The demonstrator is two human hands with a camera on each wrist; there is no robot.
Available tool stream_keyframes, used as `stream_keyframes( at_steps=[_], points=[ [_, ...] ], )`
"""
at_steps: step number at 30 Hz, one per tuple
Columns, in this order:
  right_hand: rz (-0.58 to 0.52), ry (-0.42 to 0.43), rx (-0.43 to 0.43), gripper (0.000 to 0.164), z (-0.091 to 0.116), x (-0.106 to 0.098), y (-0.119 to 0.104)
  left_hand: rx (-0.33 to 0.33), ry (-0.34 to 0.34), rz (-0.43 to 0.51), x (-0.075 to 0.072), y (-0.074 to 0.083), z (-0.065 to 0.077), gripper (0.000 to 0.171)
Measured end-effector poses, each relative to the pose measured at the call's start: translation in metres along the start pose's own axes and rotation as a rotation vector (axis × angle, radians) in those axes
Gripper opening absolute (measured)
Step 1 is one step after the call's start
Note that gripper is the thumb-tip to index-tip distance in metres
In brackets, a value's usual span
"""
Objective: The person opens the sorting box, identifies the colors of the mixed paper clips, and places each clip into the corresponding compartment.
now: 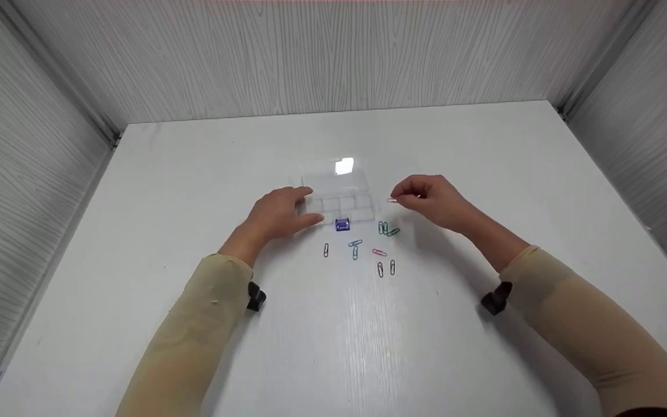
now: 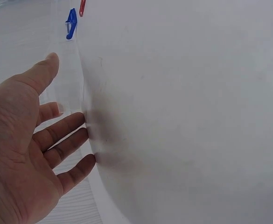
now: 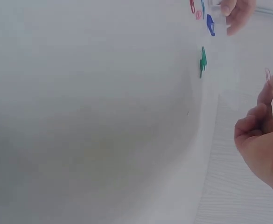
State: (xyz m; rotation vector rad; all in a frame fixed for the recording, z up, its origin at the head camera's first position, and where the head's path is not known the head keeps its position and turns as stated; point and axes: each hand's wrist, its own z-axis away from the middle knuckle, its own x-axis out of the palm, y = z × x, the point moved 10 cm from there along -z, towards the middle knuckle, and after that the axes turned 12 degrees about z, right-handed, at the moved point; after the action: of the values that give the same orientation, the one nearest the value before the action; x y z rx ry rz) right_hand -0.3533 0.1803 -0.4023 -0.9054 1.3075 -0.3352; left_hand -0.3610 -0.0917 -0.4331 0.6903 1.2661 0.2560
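A clear plastic compartment box [image 1: 362, 219] lies with its lid [image 1: 327, 184] tipped back and a blue latch [image 1: 342, 224] at its front. My left hand [image 1: 279, 213] rests at the box's left end, thumb toward the front and fingers fairly straight in the left wrist view. To the right of the box, my right hand [image 1: 435, 200] pinches a paper clip [image 3: 268, 74] between thumb and fingertips; it looks red in the right wrist view. Green paper clips [image 1: 385, 228] lie on the table near the box's front right corner.
More paper clips lie in front of the box: two blue ones [image 1: 355, 252], a red one [image 1: 379, 252], and dark ones, two at the right [image 1: 392, 267] and one at the left [image 1: 326, 250]. Panels stand behind the white table [image 1: 333, 341] and on both sides.
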Motion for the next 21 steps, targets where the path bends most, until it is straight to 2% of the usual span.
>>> stream_keyframes(
  at_steps=[6, 9, 15, 21],
  points=[
    [0.061, 0.066, 0.041, 0.013, -0.024, 0.007, -0.002, 0.002, 0.005, 0.003, -0.001, 0.000, 0.000, 0.080],
    [0.095, 0.073, 0.070, 0.011, -0.033, 0.012, -0.001, 0.000, 0.005, 0.003, 0.000, 0.000, 0.000, 0.080],
    [0.104, 0.089, 0.071, 0.008, -0.048, 0.019, -0.003, -0.010, 0.012, 0.003, -0.001, 0.000, 0.000, 0.078],
    [0.102, 0.072, 0.095, 0.016, -0.056, 0.024, 0.001, -0.012, 0.022, -0.008, 0.000, -0.001, 0.000, 0.077]
  ],
)
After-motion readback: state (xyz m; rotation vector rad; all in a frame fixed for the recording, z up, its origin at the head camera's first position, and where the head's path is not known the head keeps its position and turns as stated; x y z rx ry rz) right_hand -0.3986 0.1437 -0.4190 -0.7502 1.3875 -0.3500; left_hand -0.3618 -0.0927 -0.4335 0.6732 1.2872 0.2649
